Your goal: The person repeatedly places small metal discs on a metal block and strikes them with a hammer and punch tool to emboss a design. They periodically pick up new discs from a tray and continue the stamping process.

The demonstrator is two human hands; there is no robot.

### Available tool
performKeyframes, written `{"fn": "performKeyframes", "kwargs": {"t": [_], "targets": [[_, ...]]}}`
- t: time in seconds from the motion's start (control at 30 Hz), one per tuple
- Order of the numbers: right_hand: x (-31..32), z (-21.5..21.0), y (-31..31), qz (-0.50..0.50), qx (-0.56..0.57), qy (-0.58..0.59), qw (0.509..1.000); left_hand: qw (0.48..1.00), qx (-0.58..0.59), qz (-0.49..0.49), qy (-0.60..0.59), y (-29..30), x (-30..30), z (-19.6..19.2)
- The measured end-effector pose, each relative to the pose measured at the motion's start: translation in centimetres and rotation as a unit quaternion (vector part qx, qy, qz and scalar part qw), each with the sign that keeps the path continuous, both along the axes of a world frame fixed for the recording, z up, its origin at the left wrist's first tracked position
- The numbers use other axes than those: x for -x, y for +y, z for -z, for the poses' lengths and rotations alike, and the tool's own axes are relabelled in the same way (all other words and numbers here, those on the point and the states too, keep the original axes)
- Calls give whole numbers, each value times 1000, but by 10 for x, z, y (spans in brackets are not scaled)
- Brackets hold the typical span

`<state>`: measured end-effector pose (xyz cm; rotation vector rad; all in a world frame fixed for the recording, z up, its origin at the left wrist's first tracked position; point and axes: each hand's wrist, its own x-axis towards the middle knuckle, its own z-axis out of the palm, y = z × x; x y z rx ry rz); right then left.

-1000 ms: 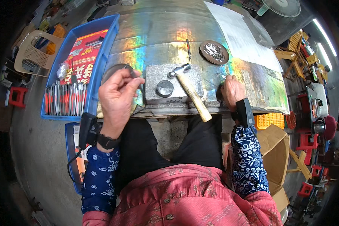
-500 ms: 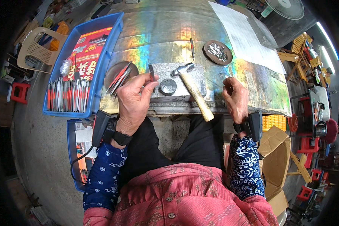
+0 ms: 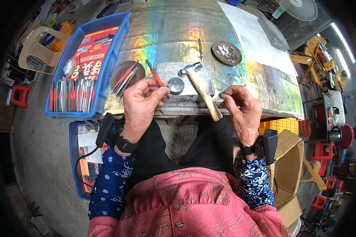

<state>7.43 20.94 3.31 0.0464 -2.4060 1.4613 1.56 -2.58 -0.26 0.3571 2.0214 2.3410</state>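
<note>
My left hand (image 3: 141,104) pinches a slim red-and-black pen-like tool (image 3: 154,74), its dark end pointing away to the upper left. Thumb and fingertips of my right hand (image 3: 244,110) are pressed together; a small pale glint shows at their tips, too small to name. Between the hands, a grey block (image 3: 166,71) sits at the table's near edge. On it rest a small round dark metal piece (image 3: 176,85) and a hammer (image 3: 201,89), whose wooden handle juts over the near edge. Behind my left hand, a round brown dish (image 3: 116,71) holds several similar slim tools (image 3: 126,79).
A blue crate (image 3: 116,59) at left holds a row of slim tools (image 3: 71,96) and a red printed sheet. Farther back are a dish (image 3: 236,61) of small metal pieces, one slim tool (image 3: 200,49) and a white sheet (image 3: 257,39). An open cardboard box (image 3: 290,162) stands at lower right.
My left hand has tilted the slim tool so its red part now shows, and moved slightly nearer. My right hand has moved left toward the hammer handle, fingertips now pointing inward.
</note>
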Motion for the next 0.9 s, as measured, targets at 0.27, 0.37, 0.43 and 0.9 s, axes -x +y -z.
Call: {"fn": "performKeyframes", "kwargs": {"t": [0.27,0.37,0.43,0.9], "targets": [[-22,-16,-50,-78,260,-81,959,977,-166,76,-107,8,-22,-13],[-24,-13,-60,-99,276,-61,954,959,-226,89,-147,11,-29,-13],[-24,-11,-63,-96,229,-50,967,949,-255,99,-156,11,-33,-13],[-32,-2,-69,-64,170,-53,982,920,-319,104,-201,10,-42,-15]]}}
